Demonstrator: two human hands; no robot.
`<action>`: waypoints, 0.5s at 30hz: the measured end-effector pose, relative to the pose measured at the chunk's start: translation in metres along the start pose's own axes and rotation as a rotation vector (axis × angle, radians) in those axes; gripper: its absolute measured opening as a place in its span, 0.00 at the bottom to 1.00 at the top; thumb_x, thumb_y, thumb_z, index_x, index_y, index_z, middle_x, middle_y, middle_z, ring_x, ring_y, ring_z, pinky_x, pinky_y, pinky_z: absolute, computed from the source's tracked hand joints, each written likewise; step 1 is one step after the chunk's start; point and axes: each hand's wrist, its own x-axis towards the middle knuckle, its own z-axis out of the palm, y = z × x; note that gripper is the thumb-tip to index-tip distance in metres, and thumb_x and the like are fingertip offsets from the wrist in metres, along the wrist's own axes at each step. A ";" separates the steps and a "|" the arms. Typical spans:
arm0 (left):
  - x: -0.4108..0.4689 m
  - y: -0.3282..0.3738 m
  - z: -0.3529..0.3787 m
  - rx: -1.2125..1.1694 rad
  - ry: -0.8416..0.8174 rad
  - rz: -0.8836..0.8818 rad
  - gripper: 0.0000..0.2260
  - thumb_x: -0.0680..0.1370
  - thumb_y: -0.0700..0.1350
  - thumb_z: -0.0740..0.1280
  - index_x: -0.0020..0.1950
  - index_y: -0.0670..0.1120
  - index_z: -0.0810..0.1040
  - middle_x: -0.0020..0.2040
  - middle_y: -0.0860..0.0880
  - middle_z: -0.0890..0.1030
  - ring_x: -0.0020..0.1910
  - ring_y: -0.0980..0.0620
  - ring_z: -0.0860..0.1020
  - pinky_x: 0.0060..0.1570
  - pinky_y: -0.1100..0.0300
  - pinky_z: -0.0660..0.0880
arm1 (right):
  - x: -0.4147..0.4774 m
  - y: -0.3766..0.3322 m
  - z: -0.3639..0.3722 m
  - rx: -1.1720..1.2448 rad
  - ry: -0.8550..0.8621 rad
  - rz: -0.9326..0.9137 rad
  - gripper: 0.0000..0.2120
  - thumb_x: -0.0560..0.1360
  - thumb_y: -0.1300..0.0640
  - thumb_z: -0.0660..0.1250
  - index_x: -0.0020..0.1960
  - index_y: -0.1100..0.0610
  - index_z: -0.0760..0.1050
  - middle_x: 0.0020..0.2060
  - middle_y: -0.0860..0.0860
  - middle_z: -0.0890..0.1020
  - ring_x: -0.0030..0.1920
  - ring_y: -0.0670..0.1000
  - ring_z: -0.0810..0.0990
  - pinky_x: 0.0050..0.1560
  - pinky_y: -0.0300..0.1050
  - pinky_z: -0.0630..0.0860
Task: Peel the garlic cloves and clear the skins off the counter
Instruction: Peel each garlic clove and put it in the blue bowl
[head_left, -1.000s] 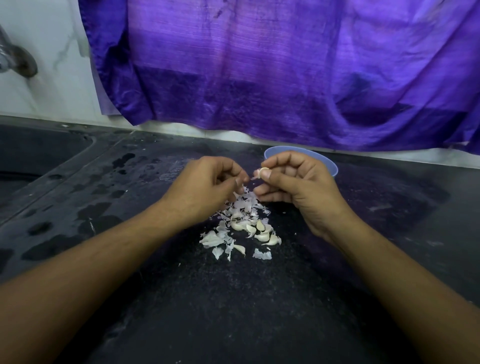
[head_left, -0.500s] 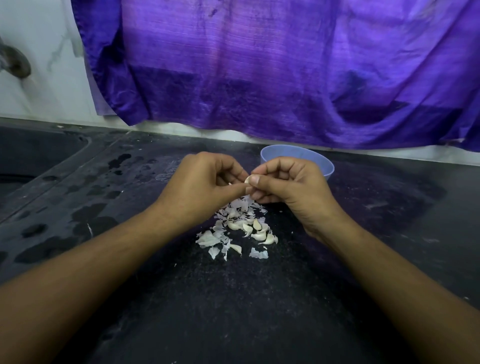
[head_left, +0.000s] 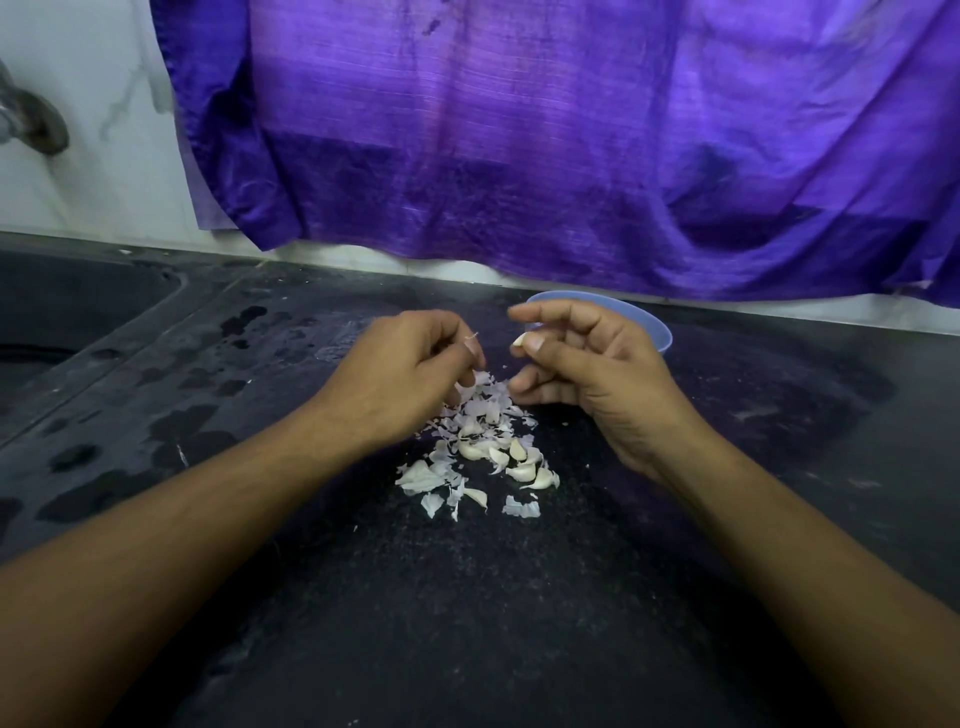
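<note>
Pinching a garlic clove (head_left: 519, 340) between thumb and curled fingers, the right hand (head_left: 597, 364) hovers just above the black counter (head_left: 467, 597), with its forefinger stretched forward over the clove. The left hand (head_left: 410, 369) is a little apart from it. Its fingers are curled in and a thin sliver of skin (head_left: 471, 336) is nipped at their tips.

Below and between the two hands lies the pile of skins and cloves (head_left: 483, 441). It is made of papery white flakes with several plump, pale cloves along its near right side, and a few loose scraps have strayed towards the person.

A blue bowl (head_left: 661, 330) sits just behind the right hand, close to the back wall, and a purple cloth (head_left: 519, 130) hangs down to the counter's rear edge. At the far left the counter drops into a dark sink (head_left: 78, 312) with a tap (head_left: 31, 124) on the wall above it. Wet patches (head_left: 182, 421) dot the surface between the sink's edge and the left forearm. A broad stretch of speckled counter runs from the pile towards the person and off to the right.
</note>
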 end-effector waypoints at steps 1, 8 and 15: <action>0.000 0.000 0.000 0.007 0.000 -0.004 0.11 0.85 0.47 0.63 0.45 0.50 0.82 0.40 0.52 0.85 0.37 0.56 0.85 0.45 0.46 0.84 | 0.000 0.000 0.000 0.005 -0.009 0.002 0.08 0.81 0.66 0.66 0.58 0.60 0.81 0.44 0.55 0.84 0.37 0.51 0.85 0.43 0.47 0.85; 0.001 -0.001 -0.001 0.114 0.082 0.012 0.11 0.75 0.55 0.77 0.38 0.51 0.81 0.30 0.60 0.81 0.29 0.63 0.78 0.33 0.62 0.73 | 0.002 0.001 0.000 0.068 -0.040 0.021 0.06 0.77 0.67 0.70 0.53 0.62 0.81 0.40 0.59 0.85 0.39 0.53 0.86 0.44 0.47 0.85; 0.000 0.001 -0.001 0.053 0.054 0.048 0.09 0.77 0.39 0.72 0.42 0.53 0.83 0.35 0.61 0.83 0.32 0.63 0.79 0.35 0.71 0.72 | 0.000 -0.001 -0.001 0.024 -0.044 -0.008 0.03 0.79 0.68 0.68 0.52 0.63 0.78 0.39 0.59 0.84 0.37 0.54 0.86 0.43 0.48 0.85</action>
